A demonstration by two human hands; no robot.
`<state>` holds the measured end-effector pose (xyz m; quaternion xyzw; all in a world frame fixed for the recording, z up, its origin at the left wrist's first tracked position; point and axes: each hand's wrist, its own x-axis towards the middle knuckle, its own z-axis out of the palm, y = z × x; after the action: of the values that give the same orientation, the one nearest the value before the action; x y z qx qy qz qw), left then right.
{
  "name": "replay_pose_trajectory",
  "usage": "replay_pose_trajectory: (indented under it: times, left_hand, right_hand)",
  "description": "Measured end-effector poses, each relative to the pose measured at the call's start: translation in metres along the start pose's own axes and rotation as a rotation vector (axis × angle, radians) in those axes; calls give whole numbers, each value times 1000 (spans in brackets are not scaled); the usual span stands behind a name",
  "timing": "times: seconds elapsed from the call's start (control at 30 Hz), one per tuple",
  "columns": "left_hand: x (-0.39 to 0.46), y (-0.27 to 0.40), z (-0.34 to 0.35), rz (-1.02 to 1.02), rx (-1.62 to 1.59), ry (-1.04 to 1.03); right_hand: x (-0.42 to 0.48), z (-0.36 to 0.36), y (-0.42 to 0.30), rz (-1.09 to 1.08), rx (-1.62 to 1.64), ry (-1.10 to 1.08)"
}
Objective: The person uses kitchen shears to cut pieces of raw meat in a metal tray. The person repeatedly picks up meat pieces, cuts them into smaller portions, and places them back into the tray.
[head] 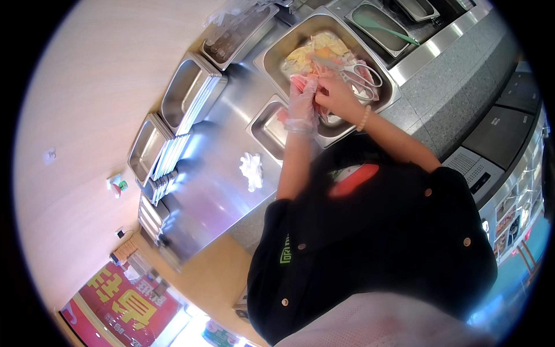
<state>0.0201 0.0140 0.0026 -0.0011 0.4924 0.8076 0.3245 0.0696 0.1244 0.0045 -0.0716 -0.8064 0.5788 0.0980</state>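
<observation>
Over a large steel pan (392, 89), my left hand (305, 102), in a clear plastic glove, holds a piece of pink raw meat (299, 81). My right hand (339, 96), bare and with a beaded bracelet at the wrist, touches the meat beside it, fingers bent inward. White-handled kitchen scissors (362, 78) lie in the pan just beyond my right hand, their blades towards pale yellow pieces of food (327, 43). More pink meat (368, 76) is under and around the scissors. A smaller steel pan (262, 130) with a pink piece inside sits by my left wrist.
A crumpled white tissue or glove (251, 171) lies on the steel counter (217, 173). Stacked steel pans (186, 95) line the wall side. A steel pan of liquid (243, 39) stands at the back; a green utensil (386, 28) rests across another pan at the right.
</observation>
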Motion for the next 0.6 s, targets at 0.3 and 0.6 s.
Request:
replay_pose_trajectory:
  times: [0.3,0.6]
  left_hand:
    - [-2,1,-13,-44,62,-141]
    - [-9,6,3,93,441,-10]
  right_hand:
    - [9,-9,13,163,303,-51]
    - [20,-15,-2,-131,-83,-12]
